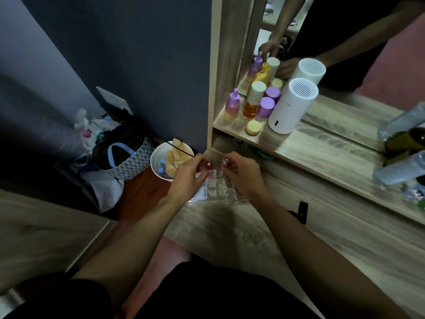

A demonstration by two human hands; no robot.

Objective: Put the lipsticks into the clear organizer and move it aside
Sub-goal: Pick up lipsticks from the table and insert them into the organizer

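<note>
Over the clear organizer at desk edge, both hands pinch lipsticks: left hand w/ red-tipped lipstick at 11 o'clock, right hand w/ clear-capped lipstick at 12.

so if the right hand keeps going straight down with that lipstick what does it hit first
Probably the clear organizer: the right hand holds its lipstick just above the compartments, though depth is unclear.

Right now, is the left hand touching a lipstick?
Touching. The head view shows the left hand pinching a small pink-tipped lipstick between its fingertips, above the clear organizer.
</note>
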